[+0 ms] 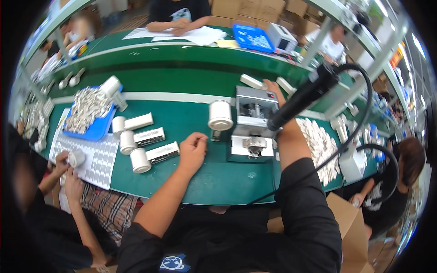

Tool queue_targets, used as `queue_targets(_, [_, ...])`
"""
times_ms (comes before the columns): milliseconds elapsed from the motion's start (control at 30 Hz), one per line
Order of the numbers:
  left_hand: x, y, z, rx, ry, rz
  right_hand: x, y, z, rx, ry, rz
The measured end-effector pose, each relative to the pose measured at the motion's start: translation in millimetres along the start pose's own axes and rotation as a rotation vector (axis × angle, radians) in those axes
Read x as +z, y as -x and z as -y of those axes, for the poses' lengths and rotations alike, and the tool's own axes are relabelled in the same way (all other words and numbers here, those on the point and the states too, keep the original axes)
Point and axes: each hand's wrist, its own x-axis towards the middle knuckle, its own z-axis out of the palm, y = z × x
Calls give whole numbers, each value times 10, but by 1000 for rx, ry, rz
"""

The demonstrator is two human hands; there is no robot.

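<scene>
My left hand (194,149) rests on the green bench, fingers curled closed, with nothing visible in it. Just beyond it stands a white device with a round drum-shaped head (220,115), its short handle pointing toward me. My right arm reaches past the right side of a grey metal bench machine (255,107). Partly hidden behind that machine, my right hand (273,88) has its fingers stretched out. Its fingertips are at the end of a white oblong plastic piece (251,81); whether they grip it cannot be made out. A similar white piece (285,85) lies right of the hand.
Several round-headed white devices (140,160) lie at left. A blue tray (98,131) heaped with small parts sits on a sheet of labels (102,159). White parts (318,148) pile up at right. A black cylindrical tool (305,95) with a cable overhangs my right arm. Co-workers sit around.
</scene>
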Motion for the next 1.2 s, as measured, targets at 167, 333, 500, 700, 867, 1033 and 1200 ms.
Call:
queue_targets(167, [-36, -5, 113, 111, -110, -42, -366, 267, 222, -383, 304, -278])
queue_targets(333, [158, -12, -79, 292, -139, 9, -2231, 967, -770, -262, 612, -321])
queue_targets(500, [-14, 122, -135, 384, -179, 18, -2357, 2258, 441, -87, -616, -98])
queue_targets(700, [19, 404, -290, 539, -300, 376, -1724, 2976, 959, -12, -608, -4])
queue_targets(867, [51, 930, -213, 173, -116, 554, -1273, 3148, 1294, 48, -693, 162])
queue_targets(1033, [-142, 1077, -430, -181, 161, 599, -850, 3113, 1651, 111, -938, 206])
queue_targets(1200, [-217, 1076, -407, 292, 391, 317, -635, 3232, 1873, 182, -1303, 552])
